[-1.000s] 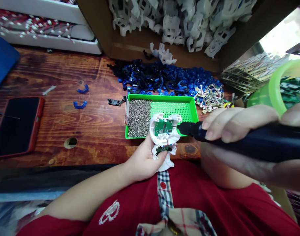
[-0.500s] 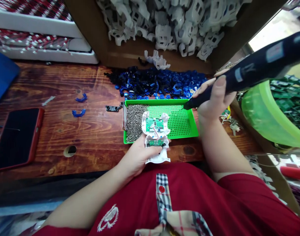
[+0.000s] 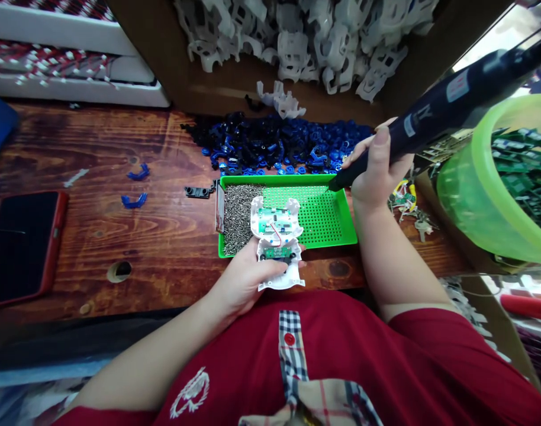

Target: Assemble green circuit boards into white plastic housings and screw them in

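Observation:
My left hand [image 3: 244, 275] is closed around a white plastic housing [image 3: 280, 279], its thumb lying across the lower half. Two green circuit boards sit in the housing, joined by a thin red and white wire. In my right hand [image 3: 377, 171] is a black electric screwdriver [image 3: 430, 121], slanting down to the left. Its tip points at the perforated right part of a green tray [image 3: 348, 222]; whether it touches the tray I cannot tell. Small metal screws [image 3: 240, 216] fill the tray's left part. The housing hangs over the tray's front edge.
Behind the tray lies a heap of blue and black plastic parts [image 3: 274, 142], and beyond it a box of white shells [image 3: 292, 50]. A phone [image 3: 22, 245] lies at left, near two blue clips [image 3: 134, 200]. At right stands a green bucket [image 3: 470, 189] of circuit boards.
The view has shifted slightly, so most things sit a little further left. Both hands keep their grips, with the screwdriver tip still over the tray.

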Demonstrator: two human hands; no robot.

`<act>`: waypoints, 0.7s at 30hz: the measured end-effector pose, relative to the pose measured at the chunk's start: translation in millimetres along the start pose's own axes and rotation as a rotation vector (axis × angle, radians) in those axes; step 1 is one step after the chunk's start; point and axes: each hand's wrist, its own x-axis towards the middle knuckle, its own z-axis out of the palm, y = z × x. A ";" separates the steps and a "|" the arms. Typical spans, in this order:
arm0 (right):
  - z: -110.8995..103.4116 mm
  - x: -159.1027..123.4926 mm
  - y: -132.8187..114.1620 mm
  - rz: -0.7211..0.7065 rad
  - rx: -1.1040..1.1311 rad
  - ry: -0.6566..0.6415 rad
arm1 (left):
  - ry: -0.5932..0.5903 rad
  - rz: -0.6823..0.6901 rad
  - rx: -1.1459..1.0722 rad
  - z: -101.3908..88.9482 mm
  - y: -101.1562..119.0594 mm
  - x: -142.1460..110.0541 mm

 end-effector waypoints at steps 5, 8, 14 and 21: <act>-0.4 1.8 0.1 0.013 0.045 0.014 | -0.001 0.001 -0.020 -2.8 -2.1 0.3; -0.1 1.2 -3.5 0.031 0.051 -0.044 | 0.001 0.007 -0.026 -2.2 -2.1 1.4; 0.5 -1.4 -2.2 0.010 0.051 -0.027 | 0.023 0.025 -0.032 1.1 -2.4 4.5; 4.2 2.5 -47.5 -0.027 0.111 0.191 | 0.061 0.063 -0.033 -0.4 -8.1 9.2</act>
